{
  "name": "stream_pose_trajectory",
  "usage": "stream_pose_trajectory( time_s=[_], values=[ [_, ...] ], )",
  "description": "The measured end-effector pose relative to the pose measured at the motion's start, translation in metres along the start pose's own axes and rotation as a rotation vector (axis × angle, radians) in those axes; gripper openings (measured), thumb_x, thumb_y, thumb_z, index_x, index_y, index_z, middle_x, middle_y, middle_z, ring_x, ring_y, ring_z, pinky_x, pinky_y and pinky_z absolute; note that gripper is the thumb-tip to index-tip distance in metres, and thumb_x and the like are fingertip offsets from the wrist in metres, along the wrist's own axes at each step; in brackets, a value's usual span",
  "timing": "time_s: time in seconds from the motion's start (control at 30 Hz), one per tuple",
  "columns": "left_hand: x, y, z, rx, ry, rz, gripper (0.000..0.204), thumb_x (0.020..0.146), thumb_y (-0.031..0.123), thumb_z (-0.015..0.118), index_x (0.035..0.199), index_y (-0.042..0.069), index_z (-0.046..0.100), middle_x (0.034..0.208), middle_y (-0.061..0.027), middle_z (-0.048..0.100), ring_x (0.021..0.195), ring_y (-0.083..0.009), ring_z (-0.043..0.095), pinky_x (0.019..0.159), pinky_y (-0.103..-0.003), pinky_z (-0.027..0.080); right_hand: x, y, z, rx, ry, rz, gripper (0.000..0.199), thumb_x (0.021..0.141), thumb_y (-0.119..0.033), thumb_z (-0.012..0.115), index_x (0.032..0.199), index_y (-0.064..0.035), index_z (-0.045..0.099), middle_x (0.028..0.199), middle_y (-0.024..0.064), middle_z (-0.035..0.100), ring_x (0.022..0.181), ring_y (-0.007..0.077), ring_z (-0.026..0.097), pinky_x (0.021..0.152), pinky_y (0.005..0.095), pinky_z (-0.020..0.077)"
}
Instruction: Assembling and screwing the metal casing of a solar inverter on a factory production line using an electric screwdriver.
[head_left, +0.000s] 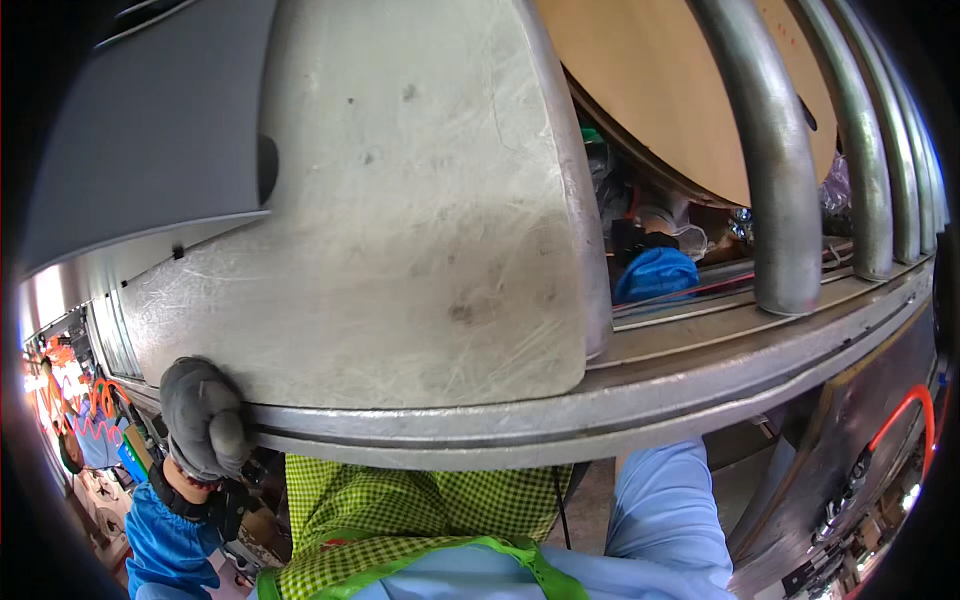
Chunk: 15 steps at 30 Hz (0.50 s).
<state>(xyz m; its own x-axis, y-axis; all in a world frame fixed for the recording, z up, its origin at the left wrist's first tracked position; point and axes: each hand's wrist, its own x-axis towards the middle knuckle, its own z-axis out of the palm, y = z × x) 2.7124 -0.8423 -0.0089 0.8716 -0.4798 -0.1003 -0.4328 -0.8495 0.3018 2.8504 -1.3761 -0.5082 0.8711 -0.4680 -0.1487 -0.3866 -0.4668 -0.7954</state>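
Observation:
My left hand (207, 415), in a dark grey glove, has its fingers curled over the front metal rail (420, 432) at the near left corner of a scuffed metal plate (400, 250). A blue sleeve and a black wrist band show below that glove. My right arm, in a light blue sleeve (662, 505), passes beneath the rail. Past the rail, a blue cuff (655, 275) and a dark band appear in the gap between plate and rollers. The right hand lies beyond them, low among cluttered things, and its fingers are mostly hidden.
Several metal rollers (770, 170) stretch away at the right, with a round tan board (650, 90) beside and beneath them. A dark grey panel (160, 130) overhangs the plate's left side. An orange hose (905, 400) hangs at right; coiled red hoses (100, 400) are at far left.

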Motion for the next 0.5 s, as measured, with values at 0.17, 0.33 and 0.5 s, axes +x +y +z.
stream_pose_trajectory(
  time_s=[0.17, 0.33, 0.5],
  values=[
    [-0.010, -0.004, 0.005, 0.119, 0.042, 0.035, 0.030, 0.089, 0.031, 0.048, 0.069, 0.009, 0.048, 0.068, -0.0111, 0.051, 0.058, -0.0337, 0.049, 0.057, -0.046, 0.039, -0.022, -0.012, 0.021, -0.103, -0.092, 0.031, 0.079, 0.078, -0.071, 0.051, 0.137, -0.0184, 0.050, 0.151, 0.0099, 0.039, 0.134, 0.0355, 0.040, 0.106, 0.0497, 0.0371],
    [-0.008, 0.000, 0.001, 0.100, 0.106, 0.041, 0.031, 0.089, 0.033, 0.050, 0.069, 0.009, 0.049, 0.067, -0.0105, 0.051, 0.058, -0.0330, 0.048, 0.058, -0.045, 0.040, -0.010, -0.030, 0.048, -0.170, -0.169, 0.032, 0.079, 0.079, -0.071, 0.050, 0.137, -0.0179, 0.050, 0.150, 0.0100, 0.039, 0.134, 0.0359, 0.041, 0.105, 0.0496, 0.0380],
    [-0.008, 0.009, 0.006, -0.066, -0.009, -0.316, 0.036, 0.089, 0.042, 0.054, 0.076, 0.008, 0.057, 0.077, -0.0125, 0.060, 0.064, -0.0320, 0.056, 0.064, -0.043, 0.045, -0.007, -0.007, 0.079, -0.276, -0.255, 0.042, 0.079, 0.079, -0.071, 0.049, 0.137, -0.0174, 0.050, 0.150, 0.0102, 0.040, 0.133, 0.0363, 0.042, 0.104, 0.0496, 0.0390]
  ],
)
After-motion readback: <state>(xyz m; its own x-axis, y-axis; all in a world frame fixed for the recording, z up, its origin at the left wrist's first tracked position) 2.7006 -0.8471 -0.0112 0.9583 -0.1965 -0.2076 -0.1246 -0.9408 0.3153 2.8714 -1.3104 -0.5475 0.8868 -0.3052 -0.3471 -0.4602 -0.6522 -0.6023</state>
